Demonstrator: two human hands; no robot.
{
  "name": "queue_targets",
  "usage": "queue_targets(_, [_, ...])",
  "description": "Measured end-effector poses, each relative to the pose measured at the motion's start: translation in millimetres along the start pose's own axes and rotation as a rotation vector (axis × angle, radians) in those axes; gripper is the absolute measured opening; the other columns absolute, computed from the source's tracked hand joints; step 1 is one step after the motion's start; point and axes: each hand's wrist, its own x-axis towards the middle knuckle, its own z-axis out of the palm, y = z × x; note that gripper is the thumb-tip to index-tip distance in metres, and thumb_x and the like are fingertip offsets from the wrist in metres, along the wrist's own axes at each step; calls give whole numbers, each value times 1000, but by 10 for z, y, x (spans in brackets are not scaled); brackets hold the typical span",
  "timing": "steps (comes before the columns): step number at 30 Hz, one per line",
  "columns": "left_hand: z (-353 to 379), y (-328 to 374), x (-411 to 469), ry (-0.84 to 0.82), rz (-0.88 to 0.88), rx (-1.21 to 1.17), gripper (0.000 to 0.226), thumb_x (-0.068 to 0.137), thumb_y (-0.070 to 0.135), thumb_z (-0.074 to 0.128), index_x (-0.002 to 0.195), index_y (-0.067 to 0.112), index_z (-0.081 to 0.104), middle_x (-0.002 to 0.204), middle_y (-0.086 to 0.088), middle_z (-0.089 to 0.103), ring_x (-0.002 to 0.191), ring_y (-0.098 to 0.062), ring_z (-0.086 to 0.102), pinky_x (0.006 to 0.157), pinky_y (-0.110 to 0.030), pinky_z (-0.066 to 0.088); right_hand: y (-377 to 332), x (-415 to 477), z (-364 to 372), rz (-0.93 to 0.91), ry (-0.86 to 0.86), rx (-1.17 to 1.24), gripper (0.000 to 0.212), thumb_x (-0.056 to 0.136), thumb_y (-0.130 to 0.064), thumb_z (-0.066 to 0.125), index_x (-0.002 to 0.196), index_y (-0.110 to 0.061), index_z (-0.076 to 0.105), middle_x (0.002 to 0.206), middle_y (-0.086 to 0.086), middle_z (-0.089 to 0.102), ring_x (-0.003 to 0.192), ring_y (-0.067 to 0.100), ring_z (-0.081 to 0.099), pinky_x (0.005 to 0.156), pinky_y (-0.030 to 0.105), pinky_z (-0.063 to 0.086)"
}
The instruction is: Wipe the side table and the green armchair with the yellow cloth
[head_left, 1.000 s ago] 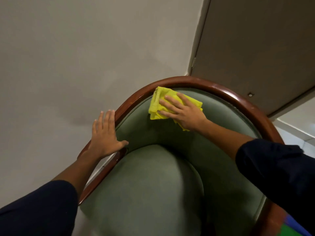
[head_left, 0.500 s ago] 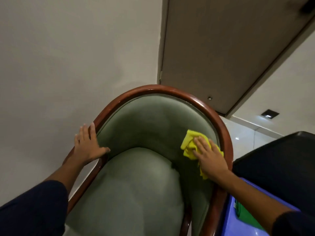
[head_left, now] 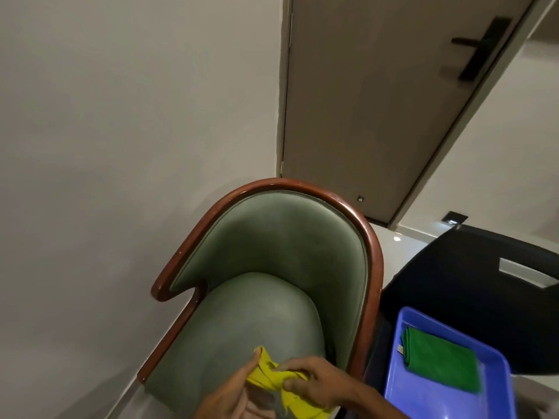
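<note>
The green armchair (head_left: 272, 255) with a curved reddish wood rim stands against the wall, its seat cushion facing me. Above the front of the seat, both hands hold the yellow cloth (head_left: 269, 378). My left hand (head_left: 233, 394) pinches its left end with the thumb raised. My right hand (head_left: 314, 385) grips its right part, fingers curled over the folds. The cloth is bunched between them and hangs down at the bottom edge of the view. The side table is the dark surface (head_left: 472, 285) to the right of the chair.
A blue tray (head_left: 447, 400) with a folded green cloth (head_left: 438, 361) lies on the dark table at the lower right. A closed door (head_left: 378, 101) with a dark handle stands behind the chair. A pale wall fills the left side.
My right hand left the chair's inner right side with the cloth. My left hand came off the left armrest. Both hands now hold the cloth over the seat front; the view pulled back.
</note>
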Motion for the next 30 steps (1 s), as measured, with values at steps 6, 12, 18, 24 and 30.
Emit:
queue_targets(6, [308,385,-435,23,161,67,57,60,20,79,113,1,67,105,-21,76,91,-30,73,79,-41,62,-14,-376,-4,-101,97,205,64,68,-40,83,124,-38,51,132,-2,56,117,9,57,100,27,49])
queue_targets(12, [1158,574,-832,-71,351,107,33,68,6,70,101,8,67,89,-9,77,79,-22,73,71,-32,60,480,-948,-419,165,-97,501,67,63,-46,82,124,-30,59,122,-6,69,111,15,60,98,40,43])
queue_targets(18, [2516,205,-274,-107,260,126,36,70,4,63,105,6,71,100,-16,77,81,-26,73,69,-34,60,1732,-2239,-723,196,132,976,63,59,-27,83,112,5,67,105,19,71,95,29,67,88,37,52])
queue_targets(24, [2950,-296,261,141,294,342,11,72,14,72,81,9,70,68,-3,70,62,-17,64,62,-29,57,2396,-2413,-310,452,523,1187,92,36,-23,93,114,14,61,119,39,61,83,37,69,80,49,57])
queue_targets(30, [3196,-860,846,218,293,667,24,54,35,66,70,17,68,79,-11,70,87,-30,72,79,-44,59,2822,-2712,-194,693,801,1022,49,76,6,74,115,-8,47,86,17,65,71,27,63,57,34,52])
